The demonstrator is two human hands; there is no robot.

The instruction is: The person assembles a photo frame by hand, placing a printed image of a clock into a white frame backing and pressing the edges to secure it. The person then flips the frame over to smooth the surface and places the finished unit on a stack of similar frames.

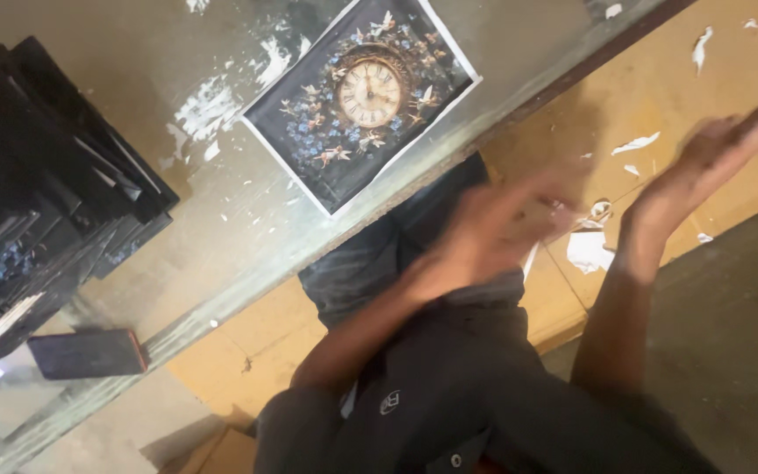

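1. Dark and glossy, a print of an ornate clock (363, 98) ringed with blue flowers lies flat on our counter (221, 237), in the upper middle of the frame, just beside the counter's front edge.
2. Our left hand (493, 230) is a blur at the centre of the frame, below that edge and off the counter; its fingers look spread, and we cannot tell whether it has hold of anything.
3. Our right hand (712, 167) is at the upper right, palm flat and fingers stretched out, holding nothing that we can see.
4. Both hands are well apart from the print and over the yellow floor (730, 88), which is littered with white paper scraps (588, 250).
5. At the left of the frame a stack of dark prints (37, 202) leans on the counter.
6. Below that stack, at the lower left, a small dark block (88, 353) lies near the counter's edge.
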